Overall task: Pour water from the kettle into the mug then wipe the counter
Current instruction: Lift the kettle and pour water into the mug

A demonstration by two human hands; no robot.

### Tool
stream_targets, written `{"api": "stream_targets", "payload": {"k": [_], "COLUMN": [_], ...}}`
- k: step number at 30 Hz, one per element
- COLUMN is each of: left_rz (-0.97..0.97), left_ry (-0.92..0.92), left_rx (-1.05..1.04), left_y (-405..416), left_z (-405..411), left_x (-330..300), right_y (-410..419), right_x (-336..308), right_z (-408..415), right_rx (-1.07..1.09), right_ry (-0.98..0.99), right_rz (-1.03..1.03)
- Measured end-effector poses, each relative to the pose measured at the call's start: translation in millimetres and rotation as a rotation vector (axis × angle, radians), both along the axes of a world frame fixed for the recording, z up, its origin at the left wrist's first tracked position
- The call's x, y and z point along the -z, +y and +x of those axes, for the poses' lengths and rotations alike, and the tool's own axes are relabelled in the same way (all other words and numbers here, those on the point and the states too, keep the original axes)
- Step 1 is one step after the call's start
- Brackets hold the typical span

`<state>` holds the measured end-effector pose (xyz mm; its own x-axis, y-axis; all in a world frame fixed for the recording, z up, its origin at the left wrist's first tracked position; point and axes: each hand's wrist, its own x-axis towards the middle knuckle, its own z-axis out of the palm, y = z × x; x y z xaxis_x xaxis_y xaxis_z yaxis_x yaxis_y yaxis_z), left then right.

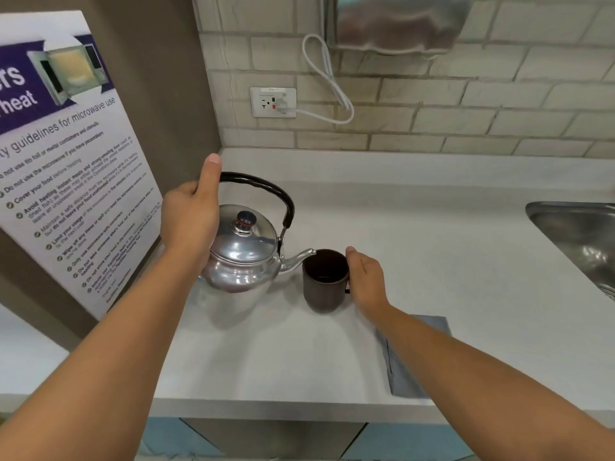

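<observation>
Silver kettle [239, 257], dark brown mug [324, 282]

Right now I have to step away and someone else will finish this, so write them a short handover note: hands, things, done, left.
Left hand: gripping the black handle of the kettle, which is tilted with its spout at the mug's rim.
Right hand: against the mug at its handle side, steadying it; fingers hidden, so the grip is unclear.
Mug stands on the counter; a little liquid may be at its bottom, hard to tell.
Cloth lies folded near the front edge, partly under the right forearm.
Done: kettle brought to the mug.
Left: pour, set the kettle down, wipe the counter.
</observation>
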<state>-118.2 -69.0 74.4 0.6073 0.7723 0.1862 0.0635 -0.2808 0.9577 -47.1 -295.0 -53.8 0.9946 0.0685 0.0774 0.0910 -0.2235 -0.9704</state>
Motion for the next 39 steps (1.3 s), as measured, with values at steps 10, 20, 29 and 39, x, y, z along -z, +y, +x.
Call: {"api": "stream_targets", "payload": {"k": [10,20,29,39], "left_rz": [0.263,0.445,0.537,0.660], "left_ry": [0.080,0.120,0.094,0.100], "left_rx": [0.051,0.081,0.093,0.123], "left_y": [-1.7,-11.7,-15.8,-18.4], "left_z": [11.8,18.0,18.3,22.1], "left_x": [-18.7,-34.0,-43.4,-51.0], "right_y": [-2.8,-4.3,-4.8,-5.3], "right_x": [6.4,5.6,5.1,6.2], "right_z": [0.7,1.4,2.8,4.0], "right_rx": [-0.027,-0.058,-0.077,-0.091], "right_ry": [-0.043,-0.047,-0.048,-0.036], "right_rz": [0.030,0.021,0.022,0.020]}}
